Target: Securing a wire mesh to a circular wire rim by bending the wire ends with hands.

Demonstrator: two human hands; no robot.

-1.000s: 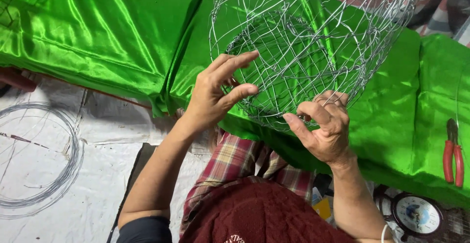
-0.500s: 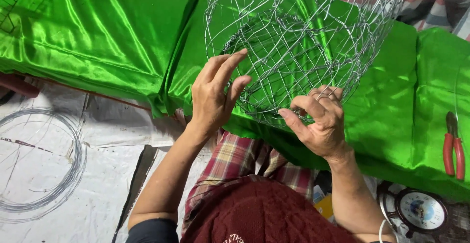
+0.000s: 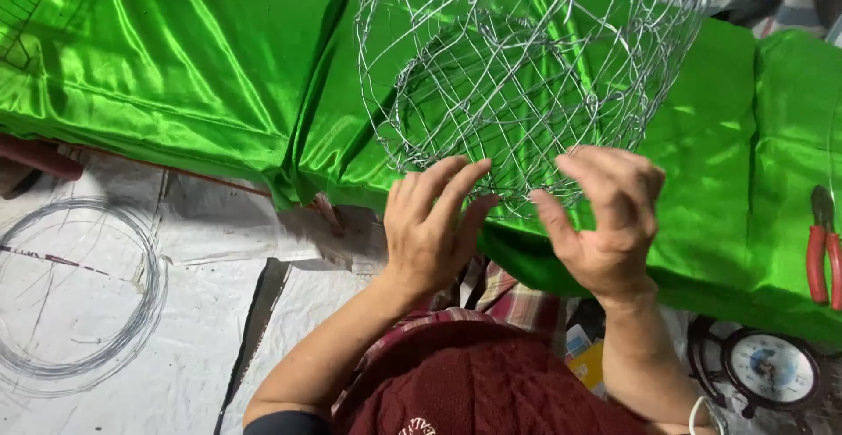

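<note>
We see our left hand (image 3: 430, 229) and our right hand (image 3: 607, 223) both raised at the near rim of a round wire mesh basket (image 3: 517, 75), which lies over the green satin cloth (image 3: 202, 75). The fingers (image 3: 456, 191) of the left hand are stretched out and rest against the lower wires of the basket; they are not closed around any wire. The fingers (image 3: 614, 172) of the right hand are curled loosely, with the thumb apart from them, just at the rim; whether they really pinch a wire, we cannot tell.

The basket rises directly beyond our fingertips, its open mesh showing the cloth behind it. Well to the right of the right fingers, red-handled pliers (image 3: 823, 260) lie on the cloth. Below the right wrist there is a round dial gauge (image 3: 772, 367) on the floor. Far to the left of the left fingers, a coil of thin wire (image 3: 153, 303) lies on white sheets (image 3: 210, 224).
</note>
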